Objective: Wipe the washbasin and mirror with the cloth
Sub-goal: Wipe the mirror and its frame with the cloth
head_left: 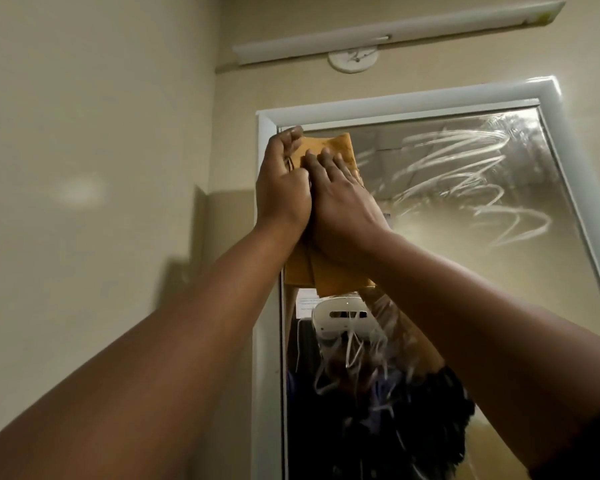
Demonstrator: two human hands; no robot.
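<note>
A tall mirror (465, 271) in a white frame hangs on the wall, its glass covered in soapy zigzag streaks. An orange cloth (340, 147) is pressed flat against the mirror's upper left corner. My left hand (283, 188) and my right hand (340, 199) lie side by side on the cloth, both arms raised. The cloth's lower end hangs out below my wrists. The washbasin is out of view.
A white tube light fitting (395, 29) and a round ceiling rose (353, 58) sit on the wall above the mirror. A cream wall (101, 168) meets the mirror wall in a corner at the left. The glass reflects a person wearing a white headset.
</note>
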